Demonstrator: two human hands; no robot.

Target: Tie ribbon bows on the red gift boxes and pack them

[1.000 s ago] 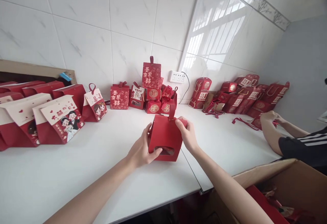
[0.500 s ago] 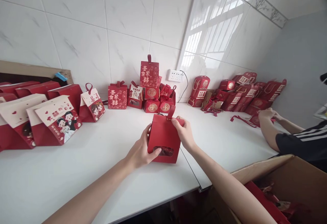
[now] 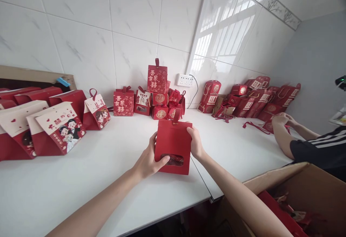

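A red gift box with a ribbon loop on top and a dark oval window low on its face is upright between both hands, over the white table. My left hand grips its left side, thumb lying across the window's edge. Around the upper right edge, my right hand holds the box with the thumb near the top corner. The other fingers of both hands are mostly hidden behind it. Just behind stand small red boxes with gold emblems, with a patterned red box on top.
Red and cream boxes line the left of the white table. More red boxes stand at the back right. A co-worker's hands hold something red at the right. An open cardboard carton is at the lower right.
The box has turned slightly, its front now squarer to the view. My right thumb has moved from the base of the ribbon loop to the upper right corner.
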